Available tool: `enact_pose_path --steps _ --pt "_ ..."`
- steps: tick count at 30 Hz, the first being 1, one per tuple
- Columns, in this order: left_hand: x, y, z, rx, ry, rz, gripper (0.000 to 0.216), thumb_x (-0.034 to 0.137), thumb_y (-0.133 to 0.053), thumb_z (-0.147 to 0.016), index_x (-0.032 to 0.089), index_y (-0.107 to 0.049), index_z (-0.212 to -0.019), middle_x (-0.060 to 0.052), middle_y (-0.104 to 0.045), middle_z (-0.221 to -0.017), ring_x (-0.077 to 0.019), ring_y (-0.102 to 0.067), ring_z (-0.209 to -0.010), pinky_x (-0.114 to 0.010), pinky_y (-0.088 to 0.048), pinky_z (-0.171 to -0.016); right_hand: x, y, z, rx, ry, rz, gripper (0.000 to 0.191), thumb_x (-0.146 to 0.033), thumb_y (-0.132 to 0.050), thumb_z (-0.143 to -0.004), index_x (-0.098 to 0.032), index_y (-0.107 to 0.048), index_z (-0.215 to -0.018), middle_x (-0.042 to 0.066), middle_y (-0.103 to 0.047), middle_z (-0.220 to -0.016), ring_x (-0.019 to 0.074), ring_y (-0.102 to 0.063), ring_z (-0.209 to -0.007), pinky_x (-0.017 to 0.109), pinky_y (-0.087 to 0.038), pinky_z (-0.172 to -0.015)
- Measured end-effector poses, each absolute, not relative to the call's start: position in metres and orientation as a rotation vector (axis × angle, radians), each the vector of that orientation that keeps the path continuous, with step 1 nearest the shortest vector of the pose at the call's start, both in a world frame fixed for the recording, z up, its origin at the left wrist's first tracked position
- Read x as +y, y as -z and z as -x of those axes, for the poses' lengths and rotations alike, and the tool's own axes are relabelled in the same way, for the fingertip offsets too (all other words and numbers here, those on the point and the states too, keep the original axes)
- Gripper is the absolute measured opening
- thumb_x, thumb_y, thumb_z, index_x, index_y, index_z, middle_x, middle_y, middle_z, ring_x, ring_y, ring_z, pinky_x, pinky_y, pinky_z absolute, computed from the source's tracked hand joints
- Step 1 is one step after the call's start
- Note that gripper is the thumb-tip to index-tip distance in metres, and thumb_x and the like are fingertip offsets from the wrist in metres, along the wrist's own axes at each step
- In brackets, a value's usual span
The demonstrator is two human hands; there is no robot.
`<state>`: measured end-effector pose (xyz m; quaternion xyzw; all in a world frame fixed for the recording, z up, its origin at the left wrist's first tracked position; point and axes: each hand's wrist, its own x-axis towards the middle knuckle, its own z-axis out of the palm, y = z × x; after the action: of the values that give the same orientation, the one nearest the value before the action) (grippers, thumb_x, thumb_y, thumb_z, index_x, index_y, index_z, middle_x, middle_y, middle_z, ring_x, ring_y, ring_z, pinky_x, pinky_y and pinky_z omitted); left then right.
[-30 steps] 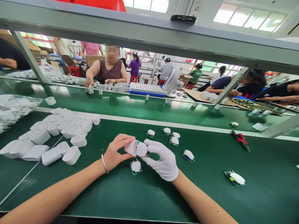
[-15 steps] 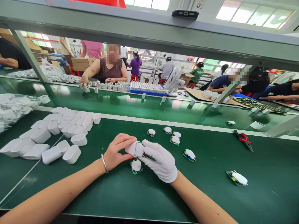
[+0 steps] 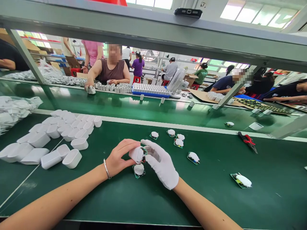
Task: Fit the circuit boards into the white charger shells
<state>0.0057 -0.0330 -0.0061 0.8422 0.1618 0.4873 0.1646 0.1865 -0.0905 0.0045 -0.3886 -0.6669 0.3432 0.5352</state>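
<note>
Green surface (image 3: 107, 199) under everything. White housings (image 3: 53, 131) bunched on it, left side. Right hand (image 3: 161, 164), gloved: part open, thumb and fingers spread at the exposed end of a circuit board (image 3: 144, 151); can't tell if it touches. Left hand (image 3: 122, 154), bare: closed on one housing (image 3: 134, 154), fingers on top, thumb below. Red-handled pliers (image 3: 248, 141) well off to the right. Held housing: between the hands, tilted, mouth toward glove. Board: part-way in that mouth. Loose board (image 3: 139, 170) on the surface, just nearer the camera.
</note>
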Motion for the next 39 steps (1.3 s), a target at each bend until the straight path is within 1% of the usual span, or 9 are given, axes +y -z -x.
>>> enact_pose_path --steps 6,16,21,24,26,28,30,32,39 --pt "-0.032 0.007 -0.007 0.424 -1.420 -2.394 0.039 0.025 -0.062 -0.082 0.019 -0.052 -0.119 -0.012 -0.064 -0.107 -0.0227 -0.058 -0.100 -0.040 -0.049 -0.084 -0.092 -0.004 -0.181 -1.614 -0.571 0.979 0.061 -0.007 -0.071 -0.061 -0.030 -0.058 -0.116 0.004 -0.061 -0.115 0.0179 -0.063 -0.089 0.033 -0.055 -0.078" --pt "-0.029 0.009 -0.004 0.759 -1.325 -2.327 0.042 0.033 -0.067 -0.076 0.020 -0.055 -0.114 -0.010 -0.064 -0.107 -0.0231 -0.059 -0.097 -0.041 -0.049 -0.085 -0.078 -0.006 -0.201 -1.376 -0.516 1.037 0.032 -0.023 -0.068 -0.068 -0.021 -0.059 -0.099 0.008 -0.067 -0.102 0.0216 -0.065 -0.091 0.038 -0.053 -0.077" --pt "-0.025 0.011 -0.003 0.896 -1.289 -2.254 0.039 0.033 -0.068 -0.074 0.019 -0.057 -0.109 -0.009 -0.063 -0.107 -0.0231 -0.059 -0.096 -0.040 -0.049 -0.084 -0.062 -0.005 -0.223 -1.413 -0.403 1.747 0.026 -0.026 -0.075 -0.054 -0.019 -0.050 -0.055 0.001 -0.062 -0.069 0.0173 -0.061 -0.064 0.030 -0.048 -0.058" --pt "-0.025 0.011 -0.002 0.883 -1.271 -2.279 0.040 0.032 -0.069 -0.074 0.020 -0.057 -0.110 -0.008 -0.064 -0.107 -0.0224 -0.059 -0.096 -0.040 -0.049 -0.084 -0.069 -0.013 -0.233 -1.795 -0.539 2.062 0.035 -0.037 -0.068 -0.062 -0.020 -0.046 -0.041 -0.003 -0.049 -0.047 0.0140 -0.052 -0.048 0.027 -0.038 -0.046" --pt "-0.025 0.011 -0.002 0.877 -1.266 -2.296 0.041 0.032 -0.069 -0.074 0.021 -0.056 -0.111 -0.008 -0.064 -0.107 -0.0222 -0.058 -0.096 -0.040 -0.049 -0.085 -0.072 -0.019 -0.239 -1.905 -0.574 2.041 0.030 -0.039 -0.060 -0.070 -0.021 -0.054 -0.048 -0.002 -0.052 -0.048 0.0150 -0.053 -0.049 0.028 -0.040 -0.046" --pt "-0.026 0.011 -0.003 0.876 -1.265 -2.302 0.041 0.032 -0.069 -0.074 0.020 -0.056 -0.111 -0.008 -0.064 -0.107 -0.0223 -0.059 -0.097 -0.040 -0.049 -0.085 -0.070 -0.020 -0.247 -1.935 -0.418 1.902 0.012 -0.028 -0.056 -0.072 -0.021 -0.066 -0.072 0.002 -0.066 -0.073 0.0191 -0.062 -0.069 0.031 -0.049 -0.061" --pt "-0.027 0.012 -0.003 0.874 -1.254 -2.302 0.041 0.031 -0.069 -0.073 0.020 -0.057 -0.110 -0.008 -0.064 -0.107 -0.0222 -0.059 -0.096 -0.040 -0.049 -0.085 -0.062 -0.016 -0.256 -2.037 -0.336 1.690 0.043 -0.013 -0.051 -0.067 -0.022 -0.062 -0.108 0.005 -0.063 -0.112 0.0224 -0.058 -0.103 0.036 -0.048 -0.086" --pt "-0.027 0.012 -0.004 0.868 -1.233 -2.302 0.041 0.031 -0.070 -0.073 0.021 -0.057 -0.110 -0.007 -0.064 -0.106 -0.0220 -0.059 -0.095 -0.039 -0.049 -0.084 -0.052 -0.007 -0.264 -2.173 -0.411 1.539 0.066 -0.007 -0.047 -0.065 -0.023 -0.049 -0.128 0.006 -0.051 -0.132 0.0228 -0.045 -0.123 0.040 -0.039 -0.101" --pt "-0.027 0.012 -0.003 0.823 -1.172 -2.278 0.044 0.032 -0.072 -0.070 0.021 -0.057 -0.110 -0.007 -0.065 -0.104 -0.0223 -0.059 -0.096 -0.039 -0.049 -0.085 -0.043 0.002 -0.267 -2.154 -0.676 1.599 0.060 -0.009 -0.052 -0.068 -0.020 -0.050 -0.127 0.005 -0.066 -0.100 0.0210 -0.061 -0.094 0.039 -0.049 -0.088"
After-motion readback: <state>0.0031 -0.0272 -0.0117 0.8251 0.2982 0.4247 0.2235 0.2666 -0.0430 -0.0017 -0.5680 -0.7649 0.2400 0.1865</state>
